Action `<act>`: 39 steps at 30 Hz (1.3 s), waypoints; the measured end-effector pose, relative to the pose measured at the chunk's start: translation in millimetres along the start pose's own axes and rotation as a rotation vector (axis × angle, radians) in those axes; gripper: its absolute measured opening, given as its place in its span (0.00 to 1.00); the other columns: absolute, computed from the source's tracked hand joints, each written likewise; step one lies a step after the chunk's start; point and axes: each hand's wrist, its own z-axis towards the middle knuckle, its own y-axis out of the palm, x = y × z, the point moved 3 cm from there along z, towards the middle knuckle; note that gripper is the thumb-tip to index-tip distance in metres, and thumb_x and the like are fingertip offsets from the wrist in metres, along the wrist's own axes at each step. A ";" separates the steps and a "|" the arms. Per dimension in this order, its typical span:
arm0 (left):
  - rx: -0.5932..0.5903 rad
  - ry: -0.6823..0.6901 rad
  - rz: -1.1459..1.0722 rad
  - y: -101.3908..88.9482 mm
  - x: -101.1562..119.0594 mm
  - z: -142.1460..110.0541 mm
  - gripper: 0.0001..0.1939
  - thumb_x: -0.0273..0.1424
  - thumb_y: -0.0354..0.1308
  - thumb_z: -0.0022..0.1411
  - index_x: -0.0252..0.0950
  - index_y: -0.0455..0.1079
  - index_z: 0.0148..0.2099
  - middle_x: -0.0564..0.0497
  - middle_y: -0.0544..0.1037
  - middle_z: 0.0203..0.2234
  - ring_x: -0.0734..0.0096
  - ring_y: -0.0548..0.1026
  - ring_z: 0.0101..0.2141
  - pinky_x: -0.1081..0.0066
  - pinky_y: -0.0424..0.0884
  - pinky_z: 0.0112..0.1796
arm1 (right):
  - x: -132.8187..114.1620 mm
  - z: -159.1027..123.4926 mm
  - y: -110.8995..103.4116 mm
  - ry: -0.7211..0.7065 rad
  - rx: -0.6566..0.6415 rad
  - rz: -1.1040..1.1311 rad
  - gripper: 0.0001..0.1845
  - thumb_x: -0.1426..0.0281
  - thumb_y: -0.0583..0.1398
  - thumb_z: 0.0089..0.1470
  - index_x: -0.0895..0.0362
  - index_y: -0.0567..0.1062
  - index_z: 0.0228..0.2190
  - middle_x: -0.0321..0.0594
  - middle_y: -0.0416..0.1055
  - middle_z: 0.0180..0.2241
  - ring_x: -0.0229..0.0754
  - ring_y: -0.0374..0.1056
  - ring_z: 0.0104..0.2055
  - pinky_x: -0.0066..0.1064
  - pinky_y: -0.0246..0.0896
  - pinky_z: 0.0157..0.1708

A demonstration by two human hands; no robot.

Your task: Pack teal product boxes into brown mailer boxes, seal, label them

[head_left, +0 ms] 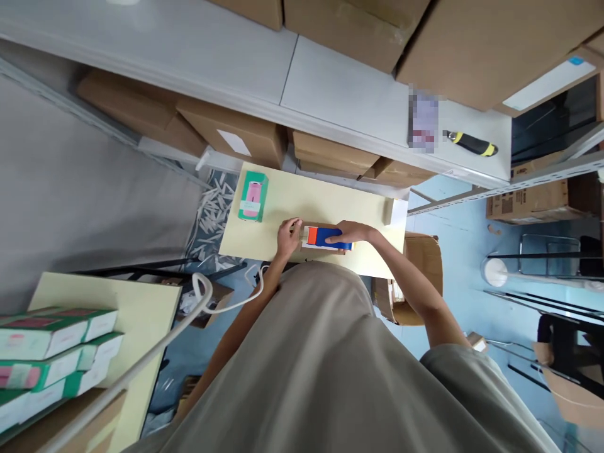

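Observation:
My right hand [352, 233] is closed around a blue-and-orange tape dispenser [313, 236], its orange end pointing left. Under the dispenser lies a small brown cardboard box [325, 250], close to the front edge of a pale yellow table [283, 195]. At the left end of this box is my left hand [289, 237], fingers curled together; what they pinch, if anything, is too small to make out. A green box with a pink bottle picture [253, 196] stands at the table's far left.
A shelf [340, 82] with large cartons [349, 25] runs behind the table, bearing a yellow-and-black knife [472, 143]. A side table [146, 308] at lower left carries stacked green boxes [61, 333]. An open carton [427, 270] stands right of the table. A white cable [231, 308] hangs at left.

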 end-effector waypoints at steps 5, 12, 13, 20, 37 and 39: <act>-0.003 0.035 0.038 -2.6 1.0 1.9 0.19 0.42 0.54 0.76 0.37 0.80 0.53 0.37 0.83 0.52 0.54 0.79 0.56 0.56 0.72 0.61 | 21.6 -17.4 -8.7 0.026 -0.077 0.127 0.41 0.32 0.74 0.44 0.59 0.82 0.34 0.46 0.83 0.28 0.44 0.78 0.28 0.32 0.73 0.30; -0.002 0.047 0.086 -1.5 1.6 3.7 0.19 0.44 0.52 0.76 0.39 0.80 0.51 0.39 0.83 0.50 0.53 0.79 0.55 0.57 0.72 0.62 | 93.4 -101.2 -46.8 0.305 -0.134 0.155 0.40 0.35 0.77 0.40 0.59 0.83 0.35 0.44 0.82 0.28 0.46 0.80 0.30 0.35 0.77 0.34; -0.003 0.050 0.088 -1.2 1.4 3.9 0.19 0.44 0.52 0.76 0.39 0.80 0.51 0.39 0.83 0.50 0.53 0.79 0.55 0.57 0.72 0.61 | 102.0 -109.6 -50.0 0.340 -0.127 0.152 0.40 0.36 0.77 0.39 0.59 0.83 0.35 0.44 0.82 0.28 0.47 0.80 0.30 0.36 0.77 0.35; -0.007 0.068 0.113 -0.4 3.9 2.3 0.20 0.43 0.51 0.76 0.37 0.79 0.51 0.38 0.83 0.50 0.54 0.79 0.55 0.57 0.72 0.61 | 118.0 -82.1 -29.9 0.449 -0.028 -0.009 0.40 0.37 0.77 0.41 0.62 0.84 0.35 0.47 0.83 0.27 0.50 0.81 0.30 0.38 0.76 0.35; 0.103 0.078 0.142 -8.4 38.0 -0.1 0.18 0.39 0.56 0.71 0.41 0.82 0.54 0.36 0.84 0.53 0.45 0.80 0.58 0.46 0.71 0.64 | 78.3 -34.7 59.1 0.563 0.734 -0.278 0.19 0.58 0.56 0.76 0.56 0.79 0.56 0.59 0.84 0.52 0.57 0.82 0.55 0.39 0.74 0.50; 0.151 0.186 0.102 -8.6 70.2 3.9 0.16 0.38 0.54 0.72 0.44 0.83 0.52 0.39 0.85 0.52 0.46 0.80 0.57 0.46 0.73 0.64 | 70.2 -41.3 45.0 0.528 0.841 -0.243 0.21 0.56 0.55 0.76 0.55 0.79 0.55 0.59 0.84 0.51 0.59 0.82 0.55 0.40 0.74 0.49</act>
